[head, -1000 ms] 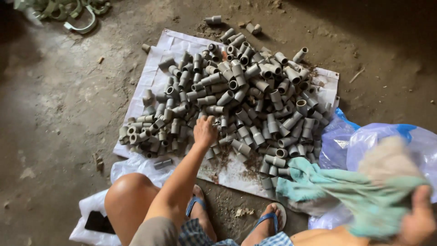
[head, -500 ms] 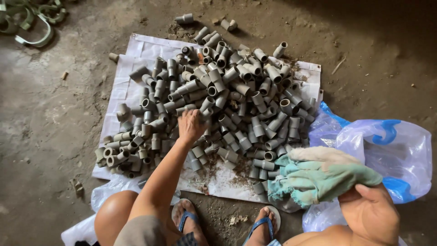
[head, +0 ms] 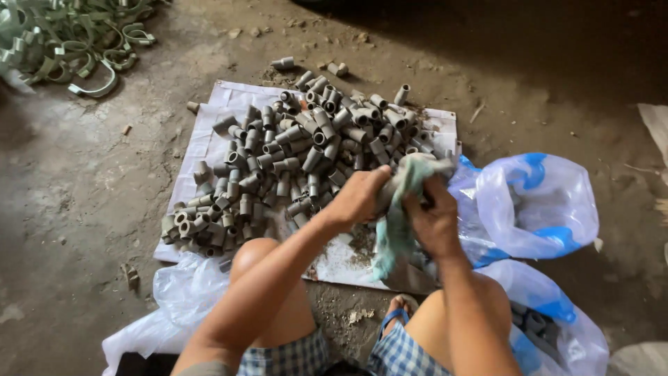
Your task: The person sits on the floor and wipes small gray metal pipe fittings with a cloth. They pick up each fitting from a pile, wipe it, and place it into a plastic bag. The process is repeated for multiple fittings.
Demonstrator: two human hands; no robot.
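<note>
Head view, looking down between the person's knees. The left hand [head: 358, 198] and the right hand [head: 435, 223] are meeting just right of centre, both closing on a pale green rag [head: 398, 216]. The left fingers are curling shut around the rag's bunched upper part; whether a fitting is lying inside the bundle cannot be told. The right fingers are pinching the same cloth from the 3 o'clock side, thumb on top, and the rag's loose tail is hanging down toward 6 o'clock between the two wrists. At 10 to 12 o'clock from the hands, a heap of grey pipe fittings [head: 292, 153] is lying on a white sheet [head: 209, 139] spread over the concrete floor [head: 83, 209]; a few strays are sitting off the sheet near 12 o'clock. At 3 o'clock, touching the sheet's edge, a blue-and-white plastic bag [head: 536, 202] is standing puffed open. A second such bag [head: 557, 327] is resting at 5 o'clock beside the right knee. Green curved clips [head: 76, 42] are piling at the far 10 o'clock corner.
</note>
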